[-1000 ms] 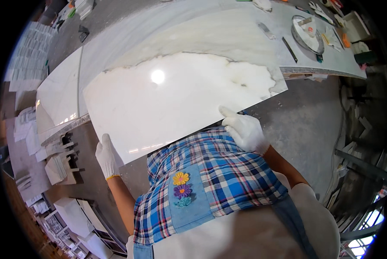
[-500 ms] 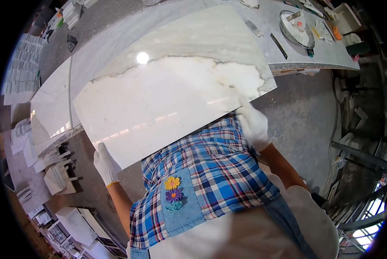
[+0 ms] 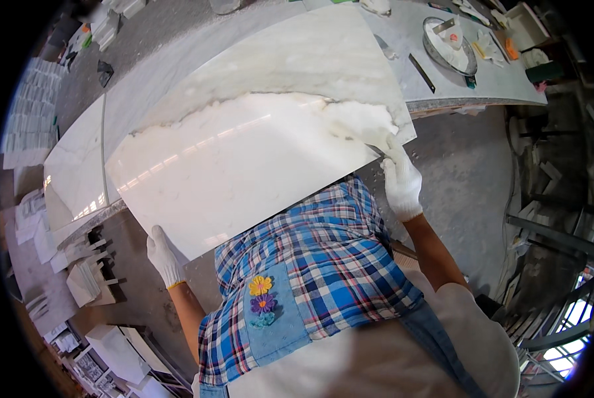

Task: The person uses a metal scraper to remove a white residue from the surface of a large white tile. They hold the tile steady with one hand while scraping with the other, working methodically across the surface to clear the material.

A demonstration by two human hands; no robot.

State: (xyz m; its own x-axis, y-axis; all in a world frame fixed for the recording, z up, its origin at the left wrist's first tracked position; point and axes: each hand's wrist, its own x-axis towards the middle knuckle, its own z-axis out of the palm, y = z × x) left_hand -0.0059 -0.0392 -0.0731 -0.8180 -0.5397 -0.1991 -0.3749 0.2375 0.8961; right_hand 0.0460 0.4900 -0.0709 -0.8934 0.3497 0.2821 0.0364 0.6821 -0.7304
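Observation:
A polished white marble slab (image 3: 244,152) with a jagged grey-brown vein lies on the worktable, its near edge jutting out over my apron. My left hand (image 3: 162,255), in a white knit glove, is closed on the slab's near left corner, thumb on top and fingers hidden underneath. At the near right edge, my gloved right hand (image 3: 401,176) has its fingers bent around a thin dark blade-like piece (image 3: 374,149) touching the slab's surface. Most of that piece is hidden by the fingers. A faint brownish smear shows on the marble beside it.
At the right on the worktable (image 3: 403,69) are a metal bowl (image 3: 470,65) with white material and a putty knife, a dark flat strip (image 3: 421,72) and a pale cloth (image 3: 486,46). Another marble slab (image 3: 78,159) adjoins at left. Tile stacks (image 3: 30,113) stand farther left.
My right hand has moved up and outward along the slab's right edge and is no longer blurred. The round lamp glare has left the slab, and its reflections have shifted. My left hand keeps its hold.

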